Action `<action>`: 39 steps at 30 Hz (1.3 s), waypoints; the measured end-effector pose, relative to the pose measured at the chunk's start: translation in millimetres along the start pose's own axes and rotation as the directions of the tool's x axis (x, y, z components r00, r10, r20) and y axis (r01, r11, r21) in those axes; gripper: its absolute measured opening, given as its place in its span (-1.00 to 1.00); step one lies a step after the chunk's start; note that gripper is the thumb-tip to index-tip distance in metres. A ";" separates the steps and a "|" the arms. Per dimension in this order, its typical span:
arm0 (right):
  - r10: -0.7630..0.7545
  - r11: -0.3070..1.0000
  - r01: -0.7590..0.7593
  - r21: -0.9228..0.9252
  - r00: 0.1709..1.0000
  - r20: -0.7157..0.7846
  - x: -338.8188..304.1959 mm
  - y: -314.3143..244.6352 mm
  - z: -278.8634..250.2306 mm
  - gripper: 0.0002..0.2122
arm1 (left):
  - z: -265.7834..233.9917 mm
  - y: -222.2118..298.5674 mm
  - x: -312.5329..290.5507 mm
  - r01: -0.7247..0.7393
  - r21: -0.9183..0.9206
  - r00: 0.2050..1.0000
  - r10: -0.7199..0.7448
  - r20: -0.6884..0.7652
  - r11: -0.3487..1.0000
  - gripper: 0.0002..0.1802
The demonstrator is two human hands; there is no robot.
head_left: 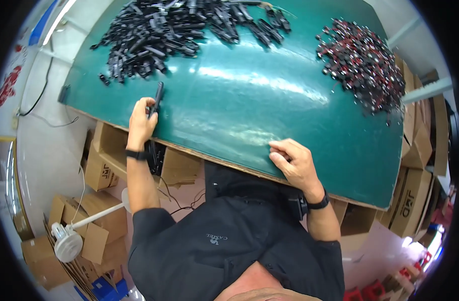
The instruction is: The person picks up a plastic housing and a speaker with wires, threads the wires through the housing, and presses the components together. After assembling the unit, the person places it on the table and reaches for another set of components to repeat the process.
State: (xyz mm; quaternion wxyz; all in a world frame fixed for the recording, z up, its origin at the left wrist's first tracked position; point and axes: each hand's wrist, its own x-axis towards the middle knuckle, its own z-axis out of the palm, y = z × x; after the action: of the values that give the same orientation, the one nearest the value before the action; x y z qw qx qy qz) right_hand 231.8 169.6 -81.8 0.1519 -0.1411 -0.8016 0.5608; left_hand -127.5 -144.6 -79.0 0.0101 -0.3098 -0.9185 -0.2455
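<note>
"Looking down from the head, what has the left hand [142,120] got?"

"A slim black piece [159,92]. The grip is clamped on its nearer end, thumb and fingers closed about it, and the rest sticks out past the fingertips, pointing away from the person."

"Is it lying on the surface [229,113]?"

"It's over the green top, near the front edge on the left. Whether it touches, I can't tell from here."

"And that dark heap [154,37]?"

"Beyond the held piece, farther back on the left: a big spread of similar black parts. The piece stands apart from it, just on the near side."

"What about the right hand [297,163]?"

"By the front edge, well apart from the black piece. Its fingers are bent and the thumb sits close to them, but whether that grip pinches anything small, I can't tell."

"Anything near it?"

"The bare green top is nearest. The red, black and silvery pile [362,67] is well off, at the far right."
</note>
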 end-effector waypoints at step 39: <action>-0.185 0.593 -0.138 -0.794 0.936 -0.301 101.4 83.7 -99.8 -0.84 | 39.9 133.9 -28.2 -0.381 -0.317 0.895 0.432 0.108 0.869 -0.37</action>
State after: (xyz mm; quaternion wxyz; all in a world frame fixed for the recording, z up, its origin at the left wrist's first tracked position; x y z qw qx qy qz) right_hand 183.8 323.0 -119.6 0.2204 -0.2813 -0.9284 0.1014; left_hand -22.5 -50.3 -59.4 -0.0643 -0.5153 -0.7839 -0.3403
